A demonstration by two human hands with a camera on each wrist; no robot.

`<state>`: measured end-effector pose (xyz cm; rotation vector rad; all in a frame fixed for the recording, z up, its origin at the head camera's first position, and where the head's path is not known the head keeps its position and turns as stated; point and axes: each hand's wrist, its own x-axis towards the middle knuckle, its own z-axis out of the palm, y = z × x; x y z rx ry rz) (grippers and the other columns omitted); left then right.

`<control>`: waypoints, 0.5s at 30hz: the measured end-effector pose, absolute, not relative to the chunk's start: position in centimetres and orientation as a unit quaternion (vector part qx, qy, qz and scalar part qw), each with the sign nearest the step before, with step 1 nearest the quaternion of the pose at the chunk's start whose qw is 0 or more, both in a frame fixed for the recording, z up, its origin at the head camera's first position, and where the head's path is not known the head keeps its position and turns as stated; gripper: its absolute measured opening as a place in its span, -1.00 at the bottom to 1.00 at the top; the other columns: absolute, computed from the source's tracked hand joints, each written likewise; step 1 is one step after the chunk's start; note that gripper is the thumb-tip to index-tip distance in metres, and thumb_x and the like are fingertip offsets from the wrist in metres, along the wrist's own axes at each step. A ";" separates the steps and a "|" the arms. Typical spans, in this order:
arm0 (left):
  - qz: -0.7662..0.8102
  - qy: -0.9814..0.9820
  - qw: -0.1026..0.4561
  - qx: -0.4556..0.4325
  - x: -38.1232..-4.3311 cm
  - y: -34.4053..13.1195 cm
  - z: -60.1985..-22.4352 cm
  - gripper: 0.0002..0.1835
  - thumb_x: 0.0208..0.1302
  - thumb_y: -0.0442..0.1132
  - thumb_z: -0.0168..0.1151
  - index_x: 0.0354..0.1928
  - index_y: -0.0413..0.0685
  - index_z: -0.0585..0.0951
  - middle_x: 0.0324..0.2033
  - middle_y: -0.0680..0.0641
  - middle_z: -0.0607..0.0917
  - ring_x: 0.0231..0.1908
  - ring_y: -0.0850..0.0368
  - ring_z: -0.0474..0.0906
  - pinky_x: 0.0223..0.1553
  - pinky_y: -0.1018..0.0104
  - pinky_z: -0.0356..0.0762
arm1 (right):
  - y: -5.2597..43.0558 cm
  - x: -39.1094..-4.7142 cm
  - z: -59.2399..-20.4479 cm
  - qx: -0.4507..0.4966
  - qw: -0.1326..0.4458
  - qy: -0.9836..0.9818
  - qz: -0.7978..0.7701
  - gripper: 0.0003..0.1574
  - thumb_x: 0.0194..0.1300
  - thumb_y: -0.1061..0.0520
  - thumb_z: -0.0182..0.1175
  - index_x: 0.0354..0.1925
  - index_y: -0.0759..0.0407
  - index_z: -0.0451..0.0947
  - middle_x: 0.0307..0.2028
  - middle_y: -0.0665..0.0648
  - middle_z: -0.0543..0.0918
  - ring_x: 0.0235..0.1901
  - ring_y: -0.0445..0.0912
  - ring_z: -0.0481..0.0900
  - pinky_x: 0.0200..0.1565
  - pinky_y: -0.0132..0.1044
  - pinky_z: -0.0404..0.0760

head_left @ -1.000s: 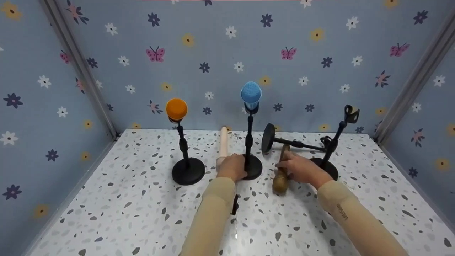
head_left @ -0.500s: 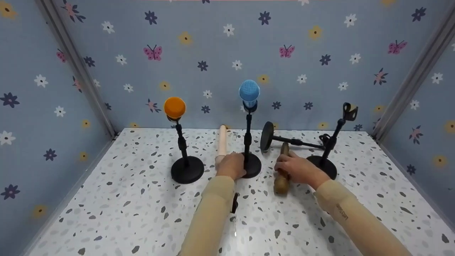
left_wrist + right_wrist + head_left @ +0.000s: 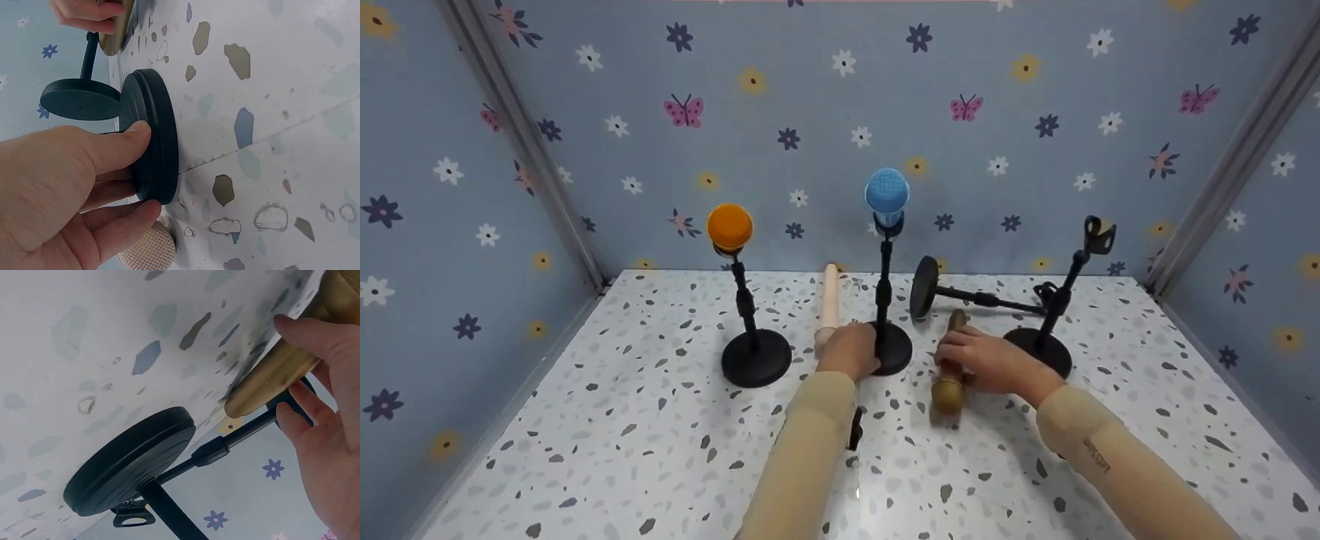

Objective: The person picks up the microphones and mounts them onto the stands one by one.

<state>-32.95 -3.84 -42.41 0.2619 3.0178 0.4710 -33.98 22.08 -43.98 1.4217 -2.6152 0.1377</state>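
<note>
My left hand (image 3: pixel 849 351) holds the round black base (image 3: pixel 152 135) of a microphone stand, thumb and fingers at its rim. That stand rises upright and carries a light blue microphone (image 3: pixel 887 196). With my right hand (image 3: pixel 990 360) I grip a gold-brown microphone (image 3: pixel 948 394) around its handle, its round head towards me. In the right wrist view the handle (image 3: pixel 264 385) of this microphone lies between thumb and fingers; whether it touches the table is hard to tell. A pale pink microphone (image 3: pixel 830 296) lies just beyond my left hand, its mesh head (image 3: pixel 147 250) showing in the left wrist view.
An orange microphone (image 3: pixel 730 227) sits on an upright stand (image 3: pixel 755 358) at left. Behind the gold-brown microphone another stand (image 3: pixel 924 289) lies on its side. At right an upright stand (image 3: pixel 1057 304) has a bare clip. A flowered wall (image 3: pixel 840 90) closes the back of the speckled table (image 3: pixel 660 465).
My right fingers have closed further round the gold-brown microphone, which has shifted slightly towards me and to the left. The left hand stays on the stand's base.
</note>
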 end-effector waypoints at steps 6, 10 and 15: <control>0.151 0.984 0.034 0.091 -32.8 -3.9 -42.3 -0.67 0.27 -0.21 0.43 0.02 -0.20 0.68 -0.05 -0.18 0.72 -0.06 -0.09 0.67 0.04 0.07 0.58 | 21.5 -33.7 -42.5 0.484 0.083 -0.869 0.061 -0.43 0.01 0.37 0.49 0.03 0.12 0.62 0.00 0.12 0.60 0.02 0.07 0.56 0.02 -0.02 0.63; 0.150 0.984 0.033 0.090 -32.7 -3.9 -42.2 -0.67 0.29 -0.21 0.42 0.04 -0.20 0.68 -0.04 -0.19 0.71 -0.05 -0.09 0.66 0.04 0.07 0.59 | 21.4 -33.4 -41.7 0.477 0.078 -0.873 0.072 -0.50 0.19 0.25 0.47 0.10 0.12 0.61 -0.02 0.11 0.60 -0.04 0.01 0.59 -0.02 -0.06 0.63; 0.142 0.985 0.044 0.090 -32.8 -3.9 -42.4 -0.65 0.33 -0.19 0.39 0.07 -0.20 0.67 -0.02 -0.19 0.70 -0.06 -0.07 0.66 0.02 0.07 0.60 | 21.6 -33.0 -40.7 0.455 0.055 -0.882 0.111 -0.47 0.24 0.18 0.46 0.17 0.09 0.59 -0.02 0.06 0.60 -0.08 -0.06 0.62 -0.06 -0.11 0.66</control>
